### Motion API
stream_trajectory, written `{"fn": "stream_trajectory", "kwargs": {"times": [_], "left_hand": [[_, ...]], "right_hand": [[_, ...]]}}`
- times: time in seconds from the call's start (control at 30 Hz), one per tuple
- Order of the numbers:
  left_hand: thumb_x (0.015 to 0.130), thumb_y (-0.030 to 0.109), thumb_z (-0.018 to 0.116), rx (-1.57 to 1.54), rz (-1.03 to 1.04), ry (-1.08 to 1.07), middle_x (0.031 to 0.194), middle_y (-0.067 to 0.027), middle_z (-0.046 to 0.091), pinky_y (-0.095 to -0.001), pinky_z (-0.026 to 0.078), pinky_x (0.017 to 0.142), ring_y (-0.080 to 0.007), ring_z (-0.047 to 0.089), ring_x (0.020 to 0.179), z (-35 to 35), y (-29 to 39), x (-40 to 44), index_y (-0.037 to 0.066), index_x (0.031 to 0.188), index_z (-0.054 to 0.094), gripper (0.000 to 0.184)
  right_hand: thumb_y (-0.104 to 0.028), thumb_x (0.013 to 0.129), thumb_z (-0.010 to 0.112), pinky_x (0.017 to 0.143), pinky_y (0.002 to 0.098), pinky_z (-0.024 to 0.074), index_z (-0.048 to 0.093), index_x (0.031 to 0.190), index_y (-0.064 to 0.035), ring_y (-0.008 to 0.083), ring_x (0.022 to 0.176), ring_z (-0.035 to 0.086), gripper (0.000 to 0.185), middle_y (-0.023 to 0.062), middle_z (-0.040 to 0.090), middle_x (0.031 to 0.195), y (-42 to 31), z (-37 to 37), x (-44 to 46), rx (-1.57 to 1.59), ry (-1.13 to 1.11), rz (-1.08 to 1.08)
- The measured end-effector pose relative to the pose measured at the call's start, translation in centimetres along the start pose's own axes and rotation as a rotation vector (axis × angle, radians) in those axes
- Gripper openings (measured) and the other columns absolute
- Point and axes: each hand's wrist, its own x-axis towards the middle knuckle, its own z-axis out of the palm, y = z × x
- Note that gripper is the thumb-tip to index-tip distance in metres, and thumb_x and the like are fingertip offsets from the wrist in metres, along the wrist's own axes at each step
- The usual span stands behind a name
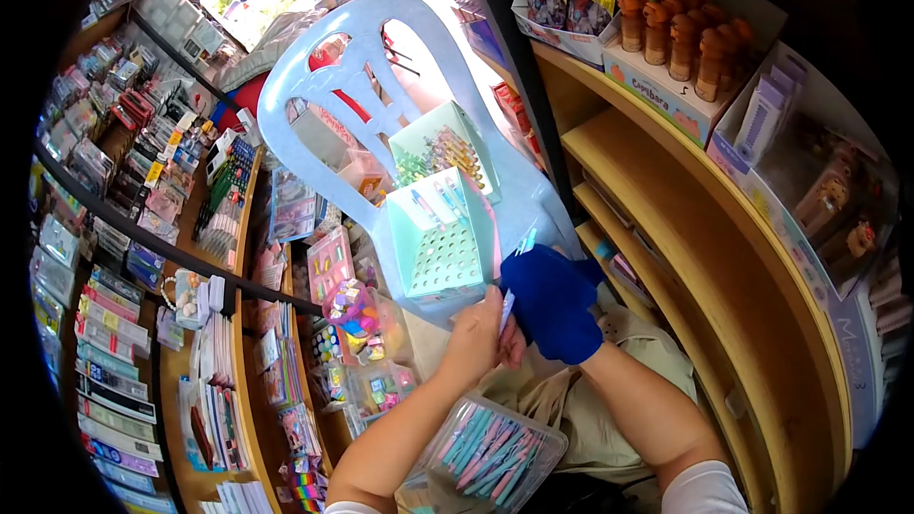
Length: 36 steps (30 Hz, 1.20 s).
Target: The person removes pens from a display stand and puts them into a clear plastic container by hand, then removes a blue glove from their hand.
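Note:
My left hand is closed around a pale lilac pen, just in front of a mint box with round holes. Beside it, my right hand is wrapped in a dark blue cloth, with light blue pen tips sticking out at its top. The cloth hides those fingers. The mint box stands on a light blue plastic chair and has a few pens in it. Behind it is a second box full of colourful pens. Below my hands, a clear tub holds pink and blue pens.
Curved wooden shelves rise at the right, with a box of brown capybara items on top. Packed stationery racks line the left. A beige bag lies beneath my right forearm. Small colourful goods stand left of the chair.

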Motion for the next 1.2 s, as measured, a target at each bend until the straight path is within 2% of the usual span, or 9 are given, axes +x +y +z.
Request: {"fn": "stream_trajectory", "kwargs": {"times": [0.03, 0.23, 0.33, 0.47, 0.6, 0.67, 0.77, 0.97, 1.2], "left_hand": [[0.089, 0.048, 0.03, -0.055, -0.053, 0.024, 0.047, -0.0088, 0.046, -0.0257, 0.036, 0.038, -0.0166, 0.043, 0.037, 0.0, 0.2, 0.0, 0.006, 0.055, 0.039, 0.055], [0.089, 0.048, 0.031, -0.092, -0.174, 0.24, 0.048, -0.0066, 0.046, -0.0254, 0.034, 0.037, -0.017, 0.044, 0.038, 0.2, 0.0, 0.5, 0.008, 0.055, 0.041, 0.054], [0.09, 0.041, 0.034, 0.136, 0.117, 0.276, 0.05, -0.0086, 0.049, -0.0292, 0.034, 0.039, -0.0214, 0.047, 0.04, 0.3, -1.1, 1.2, 0.005, 0.057, 0.046, 0.05], [0.089, 0.029, 0.042, 0.864, 0.54, 0.29, 0.054, -0.0172, 0.051, -0.0379, 0.037, 0.045, -0.0328, 0.05, 0.047, 0.9, -0.8, 1.0, 0.001, 0.064, 0.051, 0.038], [0.087, 0.023, 0.045, 0.905, 0.377, 0.222, 0.061, -0.0219, 0.051, -0.0413, 0.039, 0.05, -0.0385, 0.05, 0.056, 1.6, 0.3, 0.4, 0.0, 0.066, 0.051, 0.032], [0.087, 0.021, 0.044, 0.933, 0.284, 0.141, 0.065, -0.0227, 0.051, -0.0411, 0.039, 0.051, -0.0384, 0.051, 0.059, 1.0, -0.6, 0.1, -0.001, 0.067, 0.05, 0.03], [0.089, 0.019, 0.039, 0.917, 0.212, 0.093, 0.072, -0.0187, 0.053, -0.0363, 0.04, 0.048, -0.0294, 0.054, 0.059, -0.1, -2.5, -0.7, 0.0, 0.077, 0.05, 0.024], [0.093, 0.021, 0.031, -0.018, 0.062, 0.026, 0.076, -0.0032, 0.052, -0.0206, 0.04, 0.05, -0.0081, 0.049, 0.057, 0.7, 0.3, -0.7, 0.005, 0.095, 0.047, 0.023], [0.092, 0.025, 0.036, 0.02, 0.056, -0.096, 0.066, -0.0032, 0.051, -0.0194, 0.039, 0.049, -0.009, 0.049, 0.055, 0.4, 0.6, -0.8, 0.004, 0.09, 0.049, 0.025]], "right_hand": [[-0.007, 0.083, 0.044, 0.067, 0.0259, 0.0439, 0.052, 0.084, -0.0023, 0.0148, 0.078, 0.055, 0.01, 0.0069, 0.057, 0.086, -0.4, 0.1, -0.1, -0.004, 0.023, -0.045], [-0.009, 0.075, 0.05, 0.064, 0.0319, 0.044, 0.052, 0.087, -0.0039, 0.023, 0.077, 0.054, 0.013, 0.0118, 0.055, 0.082, -5.3, -1.6, 1.1, 0.814, -0.25, 0.938], [-0.01, 0.077, 0.047, 0.06, 0.0317, 0.046, 0.051, 0.085, -0.0032, 0.025, 0.075, 0.058, 0.011, 0.0131, 0.057, 0.086, -3.8, -0.8, 0.5, -0.149, -0.087, -0.034], [-0.009, 0.075, 0.047, 0.083, 0.0347, 0.0391, 0.052, 0.102, -0.005, 0.0289, 0.098, 0.049, 0.028, 0.0145, 0.052, 0.102, -2.4, -1.3, -0.1, -0.218, 0.098, 0.022], [-0.012, 0.078, 0.046, 0.075, 0.034, 0.0418, 0.053, 0.096, -0.0047, 0.0268, 0.088, 0.053, 0.021, 0.0115, 0.055, 0.096, -0.8, -1.5, -0.1, -0.328, 0.106, 0.099], [-0.014, 0.079, 0.046, 0.071, 0.033, 0.0427, 0.055, 0.093, -0.0048, 0.0252, 0.083, 0.054, 0.019, 0.0104, 0.056, 0.091, 0.7, -2.3, 1.2, 0.207, 0.303, 0.472], [-0.014, 0.08, 0.047, 0.067, 0.031, 0.0434, 0.056, 0.089, -0.0053, 0.0224, 0.077, 0.055, 0.016, 0.0095, 0.057, 0.083, 0.3, -5.2, 2.9, 0.806, 0.433, 0.773], [-0.028, 0.081, 0.049, 0.039, 0.0227, 0.032, 0.047, 0.068, -0.0083, 0.0117, 0.045, 0.046, 0.023, 0.0043, 0.049, 0.055, 1.7, -2.7, 2.6, 0.456, 0.409, 0.405], [-0.031, 0.082, 0.048, 0.039, 0.0236, 0.0332, 0.048, 0.071, -0.0092, 0.012, 0.045, 0.046, 0.024, 0.005, 0.051, 0.056, -0.2, -2.7, 2.3, 0.677, 0.262, 0.503]]}}
